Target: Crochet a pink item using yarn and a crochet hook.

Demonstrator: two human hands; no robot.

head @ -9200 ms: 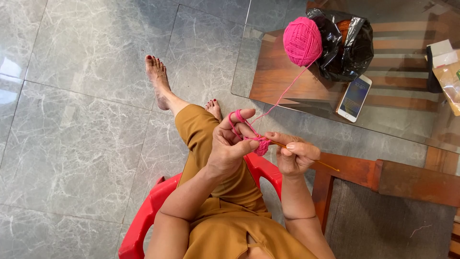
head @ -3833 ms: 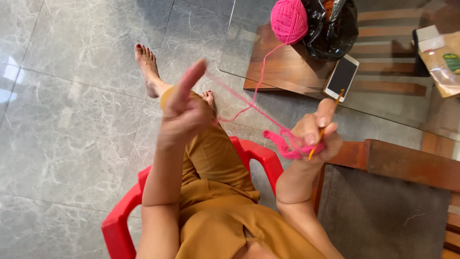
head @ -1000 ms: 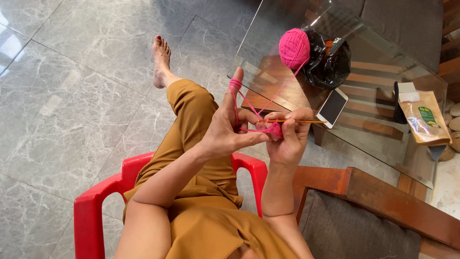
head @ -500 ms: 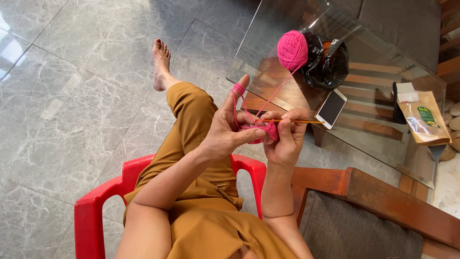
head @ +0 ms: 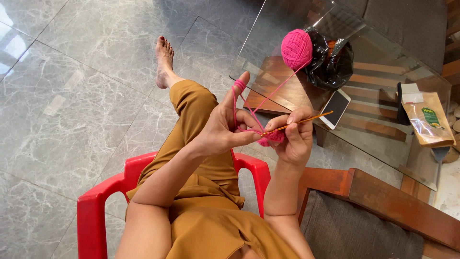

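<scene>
The right hand [head: 294,141] has its fingers [head: 293,120] clenched around a thin orange crochet hook [head: 299,122], which lies nearly level with its far end pointing toward the glass bench [head: 383,144]. The left hand [head: 225,127] pinches a small pink crochet piece [head: 272,138] between thumb and middle fingers, right against the right hand, while its index finger stands raised with pink yarn [head: 268,98] wound around its tip. From that finger the strand drops to the crochet piece, and another length runs taut up to a pink yarn ball [head: 296,48] sitting on the bench, touching a crumpled black plastic bag [head: 330,64]. Near the bag lie a white phone [head: 336,108] and, well apart, a brown packet [head: 429,120]. The person sits on a red plastic chair [head: 96,211] over a grey marble floor [head: 72,96].
</scene>
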